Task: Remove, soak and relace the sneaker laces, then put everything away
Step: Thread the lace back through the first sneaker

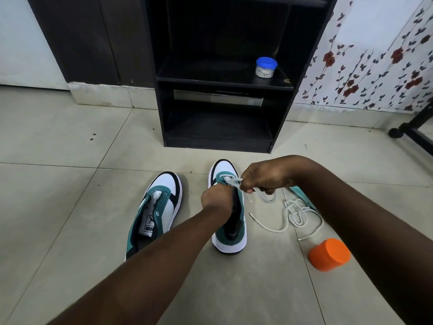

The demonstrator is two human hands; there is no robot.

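Two hands meet over the right sneaker (230, 216), whose length runs near to far: right hand (264, 178) pinches the lace (234, 181) at its far eyelets, left hand (216, 198) grips the tongue.

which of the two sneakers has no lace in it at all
The sneaker on the left: its eyelets are bare. The other sneaker, between both hands, has a white lace at its front eyelets.

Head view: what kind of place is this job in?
Likely a room in a home, worked on the floor: pale floor tiles, a dark open shelf unit against the wall, and floral wallpaper to its right.
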